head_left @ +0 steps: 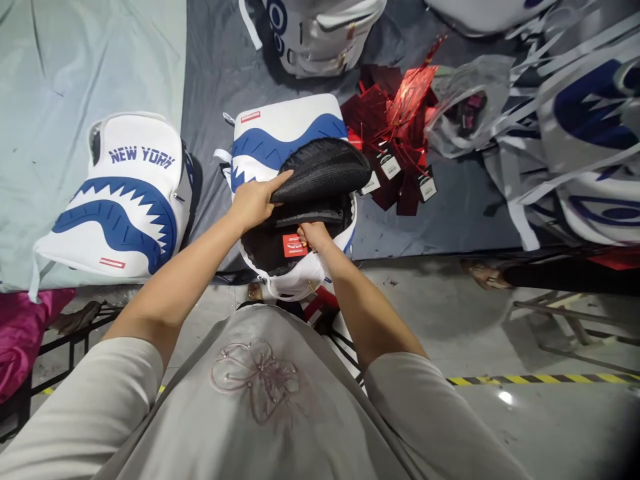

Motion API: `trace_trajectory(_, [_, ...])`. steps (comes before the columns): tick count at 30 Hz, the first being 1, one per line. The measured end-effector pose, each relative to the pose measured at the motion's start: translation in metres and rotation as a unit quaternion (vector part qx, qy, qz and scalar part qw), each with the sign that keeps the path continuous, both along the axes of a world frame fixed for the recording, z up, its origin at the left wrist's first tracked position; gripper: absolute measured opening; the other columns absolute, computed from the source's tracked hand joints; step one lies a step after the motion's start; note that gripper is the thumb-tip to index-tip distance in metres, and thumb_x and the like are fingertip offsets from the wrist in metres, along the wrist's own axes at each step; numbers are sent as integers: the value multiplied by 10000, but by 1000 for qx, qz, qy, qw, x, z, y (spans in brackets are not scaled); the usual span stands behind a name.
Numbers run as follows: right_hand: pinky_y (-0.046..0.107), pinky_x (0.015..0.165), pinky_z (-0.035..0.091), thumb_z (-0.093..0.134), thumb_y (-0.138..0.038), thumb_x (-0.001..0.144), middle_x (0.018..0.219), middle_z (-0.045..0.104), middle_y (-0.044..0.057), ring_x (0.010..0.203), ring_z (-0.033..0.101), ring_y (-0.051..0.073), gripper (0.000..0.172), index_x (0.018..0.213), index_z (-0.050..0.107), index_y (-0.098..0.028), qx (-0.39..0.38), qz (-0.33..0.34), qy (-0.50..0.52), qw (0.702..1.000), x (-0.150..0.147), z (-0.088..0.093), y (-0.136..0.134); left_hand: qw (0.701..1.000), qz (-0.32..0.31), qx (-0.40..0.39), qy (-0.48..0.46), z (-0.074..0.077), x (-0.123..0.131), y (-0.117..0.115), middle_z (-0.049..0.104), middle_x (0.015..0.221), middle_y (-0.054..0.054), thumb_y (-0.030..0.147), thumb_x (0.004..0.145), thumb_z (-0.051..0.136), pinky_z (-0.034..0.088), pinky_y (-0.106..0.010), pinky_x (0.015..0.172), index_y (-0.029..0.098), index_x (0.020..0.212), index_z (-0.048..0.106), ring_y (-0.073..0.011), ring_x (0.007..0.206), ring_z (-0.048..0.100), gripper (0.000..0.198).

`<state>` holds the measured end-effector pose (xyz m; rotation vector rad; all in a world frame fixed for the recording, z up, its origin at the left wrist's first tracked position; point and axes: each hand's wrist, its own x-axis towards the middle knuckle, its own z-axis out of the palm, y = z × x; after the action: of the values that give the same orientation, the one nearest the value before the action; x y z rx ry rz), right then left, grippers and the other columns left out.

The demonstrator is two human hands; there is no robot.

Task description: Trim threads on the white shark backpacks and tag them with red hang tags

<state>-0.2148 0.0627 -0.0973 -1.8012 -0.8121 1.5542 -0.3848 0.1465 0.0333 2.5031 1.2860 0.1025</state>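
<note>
A white and blue backpack (285, 110) lies unzipped at the table's front edge, its black lining showing. My left hand (257, 203) grips the folded-back flap (325, 175) at its left side, thumb on the black mesh. Inside the opening, my right hand (314, 235) has its fingers curled at the inner pocket edge, beside a red label (294, 245). Whether those fingers pinch the pocket, the label or something else is hidden.
A second backpack (120, 193) marked NEW YORK lies left. Dark red tags (373, 110) and a clear plastic bag (473, 107) lie right. More backpacks (330, 40) are at the back and far right (600, 187). A stool (575, 320) stands on the floor at right.
</note>
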Motion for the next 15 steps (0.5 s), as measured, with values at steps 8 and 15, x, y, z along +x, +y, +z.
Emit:
trace_trajectory(8, [171,343,295,548,-335,941,445,349,-100,343,276,49,283,714,430,-216,-29,25,134,990,30,16,-14,1000,9,-7,4,-3,-4,11,682,1305,4,296,828,701,509,-384,984,369,1475,457,-310,1174,661,695])
trace_trajectory(15, [159,320,295,536,-300,946,426,354,-105,327,270,48,264,719,430,-216,-34,22,142,989,34,17,-16,1000,16,-21,-4,-3,-3,12,700,1271,3,268,805,726,511,-431,988,380,1464,472,-335,1175,658,716])
